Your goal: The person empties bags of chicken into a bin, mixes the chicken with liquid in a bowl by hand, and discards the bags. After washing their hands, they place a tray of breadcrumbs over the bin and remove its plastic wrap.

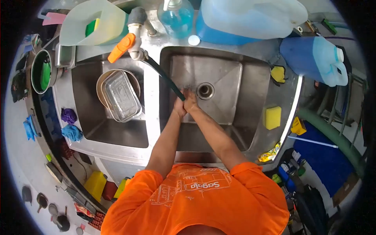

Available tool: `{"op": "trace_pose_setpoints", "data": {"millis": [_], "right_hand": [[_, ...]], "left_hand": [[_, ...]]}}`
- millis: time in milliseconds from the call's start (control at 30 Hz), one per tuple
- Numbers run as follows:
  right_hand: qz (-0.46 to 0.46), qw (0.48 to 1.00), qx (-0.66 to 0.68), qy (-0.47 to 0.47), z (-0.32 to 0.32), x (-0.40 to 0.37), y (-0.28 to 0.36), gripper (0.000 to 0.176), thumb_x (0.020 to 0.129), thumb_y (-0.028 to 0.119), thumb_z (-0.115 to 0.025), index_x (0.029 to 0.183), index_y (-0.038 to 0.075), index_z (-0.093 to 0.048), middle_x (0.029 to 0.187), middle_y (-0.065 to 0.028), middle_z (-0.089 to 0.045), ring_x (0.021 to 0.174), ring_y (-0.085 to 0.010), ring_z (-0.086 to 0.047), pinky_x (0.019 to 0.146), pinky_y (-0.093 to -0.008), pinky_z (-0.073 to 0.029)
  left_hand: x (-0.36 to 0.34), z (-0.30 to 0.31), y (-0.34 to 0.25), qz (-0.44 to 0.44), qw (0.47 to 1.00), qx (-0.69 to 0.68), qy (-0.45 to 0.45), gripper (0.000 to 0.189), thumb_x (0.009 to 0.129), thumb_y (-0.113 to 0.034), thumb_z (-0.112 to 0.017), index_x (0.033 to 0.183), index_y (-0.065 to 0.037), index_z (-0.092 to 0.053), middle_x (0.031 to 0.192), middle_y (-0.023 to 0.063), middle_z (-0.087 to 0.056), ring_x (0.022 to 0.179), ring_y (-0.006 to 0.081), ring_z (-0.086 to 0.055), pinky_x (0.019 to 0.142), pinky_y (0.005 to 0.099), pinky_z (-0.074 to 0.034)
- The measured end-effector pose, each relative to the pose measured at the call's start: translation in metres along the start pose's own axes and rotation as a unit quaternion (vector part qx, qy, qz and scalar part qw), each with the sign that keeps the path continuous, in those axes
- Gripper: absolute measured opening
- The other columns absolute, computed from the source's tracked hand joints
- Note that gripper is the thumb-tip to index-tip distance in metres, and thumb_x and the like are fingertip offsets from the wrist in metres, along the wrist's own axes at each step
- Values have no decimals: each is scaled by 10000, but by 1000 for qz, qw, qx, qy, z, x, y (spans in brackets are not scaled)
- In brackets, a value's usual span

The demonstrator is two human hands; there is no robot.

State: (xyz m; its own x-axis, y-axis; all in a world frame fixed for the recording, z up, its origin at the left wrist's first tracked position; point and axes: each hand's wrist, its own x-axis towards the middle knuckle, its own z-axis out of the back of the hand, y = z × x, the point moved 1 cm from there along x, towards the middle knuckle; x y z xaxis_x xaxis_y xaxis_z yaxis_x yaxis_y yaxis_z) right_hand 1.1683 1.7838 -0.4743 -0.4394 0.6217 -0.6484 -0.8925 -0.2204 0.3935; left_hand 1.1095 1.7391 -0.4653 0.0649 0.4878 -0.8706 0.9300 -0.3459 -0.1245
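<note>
Steel basins (221, 74): 2 | hands (190, 101): 2, together | dark hose (165, 78): 1, at hands

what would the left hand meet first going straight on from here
Probably the dark hose, whose end crosses just ahead of the left hand, beside the right hand, though depth is unclear.

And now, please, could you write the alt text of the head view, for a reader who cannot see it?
A person's bare left hand and bare right hand meet at the end of a dark green hose, above the right basin of a steel double sink. In the left basin, a shiny rectangular container rests on a round beige bowl.
</note>
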Motion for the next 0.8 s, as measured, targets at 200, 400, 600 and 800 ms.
{"op": "trace_pose_setpoints", "data": {"millis": [200,400,600,800], "right_hand": [[62,992,-81,79,69,-61,4,503,901,166,-491,1361,-33,-455,1375,-210,-500,1318,-324,-447,1079,-481,-345],[197,929,-307,-67,1,-79,-38,513,922,284,-441,1361,25,-501,1361,-167,-526,1313,-327,-441,1066,-523,-342],[122,965,-218,-73,-29,-65,-30,385,903,273,-480,1194,32,-556,1178,-152,-581,1128,-314,-509,939,-490,-391],[149,980,-121,-41,-39,-35,-14,286,878,259,-518,992,12,-606,980,-138,-627,921,-292,-576,788,-452,-444]], "left_hand": [[-23,-35,1,53,998,-25,17,320,971,-329,-547,1126,-49,-564,1052,129,-642,998,277,-633,885,427,-513],[16,7,38,-51,949,303,-77,446,987,-337,-443,1250,14,-523,1199,213,-614,1135,359,-579,997,449,-442],[-17,13,52,-119,764,627,92,632,1014,-477,-302,1500,-73,-305,1569,160,-252,1457,326,-192,1184,400,-150],[-167,-66,21,-96,766,619,148,566,1012,-422,-334,1377,11,-353,1446,163,-288,1358,290,-254,1124,364,-191]]}}
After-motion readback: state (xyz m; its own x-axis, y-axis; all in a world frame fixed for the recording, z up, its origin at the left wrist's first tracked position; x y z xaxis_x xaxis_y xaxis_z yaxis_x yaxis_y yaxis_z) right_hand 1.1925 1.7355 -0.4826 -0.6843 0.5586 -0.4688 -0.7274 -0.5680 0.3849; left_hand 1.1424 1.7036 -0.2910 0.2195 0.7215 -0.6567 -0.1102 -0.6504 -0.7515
